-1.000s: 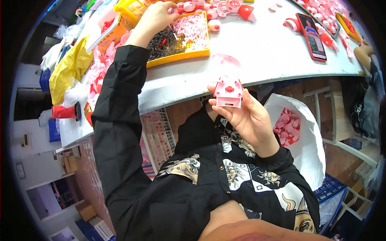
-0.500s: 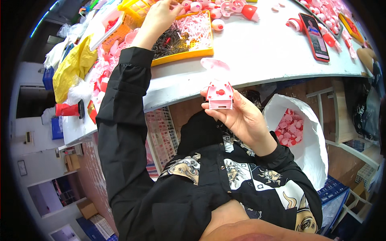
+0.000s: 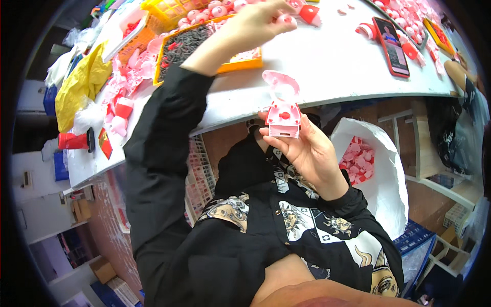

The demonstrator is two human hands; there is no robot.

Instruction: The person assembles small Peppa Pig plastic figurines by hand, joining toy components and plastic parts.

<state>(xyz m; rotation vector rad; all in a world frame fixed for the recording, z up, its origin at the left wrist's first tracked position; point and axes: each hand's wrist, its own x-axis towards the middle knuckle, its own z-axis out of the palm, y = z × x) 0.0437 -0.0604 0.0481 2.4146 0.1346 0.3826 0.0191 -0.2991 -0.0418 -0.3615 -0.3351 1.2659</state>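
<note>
My right hand is closed on a pink-and-white plastic toy casing with red spots and a pale pink ring-shaped flap raised at its top. It is held just off the table's near edge. My left hand is stretched over the table, its fingers closed on a small pink-and-white ball at the fingertips. Beneath the left forearm lies a yellow tray with dark small parts and pink strips; the forearm hides part of it.
Pink parts are heaped at the left, beside an orange basket. More balls lie behind the tray. A red-cased phone rests on the right of the white table. Below it stands a white sack containing pink pieces.
My left hand has moved right, from above the tray's back to beyond its right side, and now has a ball at its fingertips. My right hand keeps the casing, with its flap more upright.
</note>
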